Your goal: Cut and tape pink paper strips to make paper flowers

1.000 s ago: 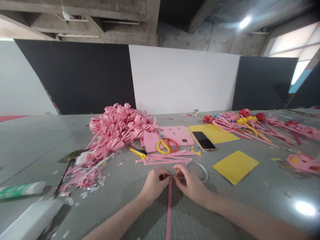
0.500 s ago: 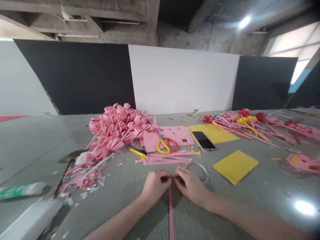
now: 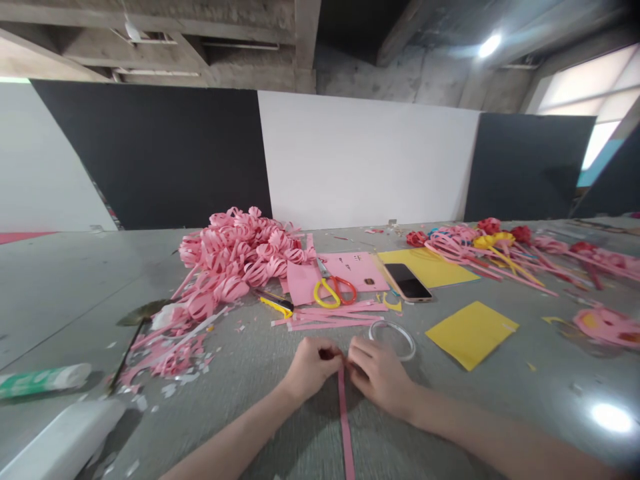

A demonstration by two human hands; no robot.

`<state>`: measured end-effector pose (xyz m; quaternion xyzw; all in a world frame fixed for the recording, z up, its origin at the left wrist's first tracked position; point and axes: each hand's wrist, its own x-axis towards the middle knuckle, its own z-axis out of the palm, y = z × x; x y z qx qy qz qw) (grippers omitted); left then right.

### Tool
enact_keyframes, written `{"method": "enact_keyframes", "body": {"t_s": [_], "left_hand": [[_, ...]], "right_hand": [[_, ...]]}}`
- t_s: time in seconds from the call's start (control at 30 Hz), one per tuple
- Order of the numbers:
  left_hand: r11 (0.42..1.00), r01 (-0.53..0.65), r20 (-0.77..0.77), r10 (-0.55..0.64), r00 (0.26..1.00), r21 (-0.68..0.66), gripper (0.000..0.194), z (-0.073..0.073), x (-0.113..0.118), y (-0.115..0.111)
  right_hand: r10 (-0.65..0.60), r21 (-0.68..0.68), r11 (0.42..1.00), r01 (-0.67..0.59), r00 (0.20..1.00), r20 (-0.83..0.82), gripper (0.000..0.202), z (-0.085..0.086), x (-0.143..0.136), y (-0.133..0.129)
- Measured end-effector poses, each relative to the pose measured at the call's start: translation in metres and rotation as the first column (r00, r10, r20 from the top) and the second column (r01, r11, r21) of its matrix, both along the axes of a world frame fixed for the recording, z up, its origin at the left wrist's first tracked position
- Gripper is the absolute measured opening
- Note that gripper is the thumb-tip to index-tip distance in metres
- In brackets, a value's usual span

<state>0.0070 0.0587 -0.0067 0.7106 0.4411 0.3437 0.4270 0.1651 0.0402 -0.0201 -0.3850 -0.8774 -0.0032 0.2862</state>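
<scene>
My left hand (image 3: 314, 365) is closed in a pinch at the upper end of a long pink paper strip (image 3: 345, 420). The strip runs down from the fingertips toward the near edge of the picture. Close against it on the other side, my right hand (image 3: 379, 377) has its fingers curled with the tips at the same end. The tip of the strip is mostly hidden between the fingers. A roll of clear tape (image 3: 411, 343) lies just behind my right hand. Several cut pink strips (image 3: 335, 325) rest beyond both hands.
Scissors (image 3: 327, 292) lie on a pink sheet (image 3: 300, 277), beside a yellow cutter (image 3: 276, 305). A phone (image 3: 407, 281) and yellow paper (image 3: 473, 333) are to the right. Looped pink paper (image 3: 240, 250) is heaped at left. Paper flowers (image 3: 493, 241) lie far right; a white box (image 3: 65, 440) stands near left.
Both hands have shifted slightly at the strip's end, and my right fingers have re-curled. The strip's near end has swung a little to the right.
</scene>
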Motion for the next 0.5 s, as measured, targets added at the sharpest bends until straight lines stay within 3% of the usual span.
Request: {"method": "enact_keyframes", "body": {"t_s": [0.27,0.43,0.5], "left_hand": [[0.997,-0.024,0.161,0.036,0.986,-0.072,0.014,0.001,0.002,0.002],[0.973,-0.165,0.245,0.201,0.948,-0.159,0.023,0.001,-0.006,0.009],[0.973,-0.161,0.253,0.199,0.947,-0.163,0.025,0.000,-0.008,0.011]], "right_hand": [[0.000,0.025,1.000,0.002,0.995,-0.100,0.012,0.001,0.000,0.001],[0.030,-0.012,0.999,-0.033,0.981,-0.194,0.012,0.003,0.001,-0.003],[0.027,-0.062,0.997,-0.043,0.970,-0.241,0.012,0.004,0.001,-0.004]]}}
